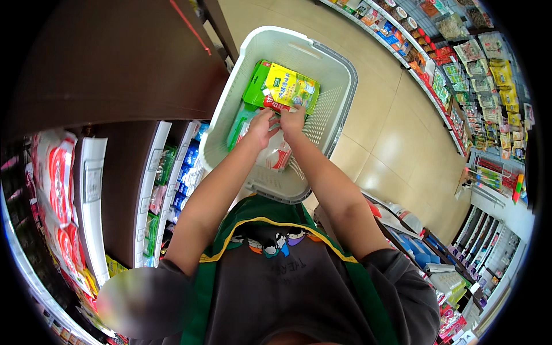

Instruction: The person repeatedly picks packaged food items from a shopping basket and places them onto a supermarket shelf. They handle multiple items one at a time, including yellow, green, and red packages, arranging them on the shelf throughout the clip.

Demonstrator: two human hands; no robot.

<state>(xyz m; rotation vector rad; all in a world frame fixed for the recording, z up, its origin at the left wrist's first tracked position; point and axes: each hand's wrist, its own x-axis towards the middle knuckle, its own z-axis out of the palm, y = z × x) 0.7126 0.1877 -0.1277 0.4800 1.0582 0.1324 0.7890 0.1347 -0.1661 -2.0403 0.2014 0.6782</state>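
A pale plastic basket (215,142) with perforated walls and a grey rim stands before me, both hands inside it. A yellow seasoning pouch (286,86) with a white spout cap lies over a green package (255,88). My right hand (293,123) has its fingertips at the pouch's lower edge; whether they grip it is hidden. Beside it, my left hand (261,129) has its fingers apart, with nothing visible in them. Under the hands are a red packet (271,103), a green-and-clear package (239,125) and a clear plastic package with red print (278,155).
Dark shelving (120,56) rises close on the left, with bagged goods (62,181) on its lower shelves. Tiled floor (379,116) runs along the right, up to a curved-looking rack of hanging packets (483,86). More stocked shelving (414,241) stands at my right elbow.
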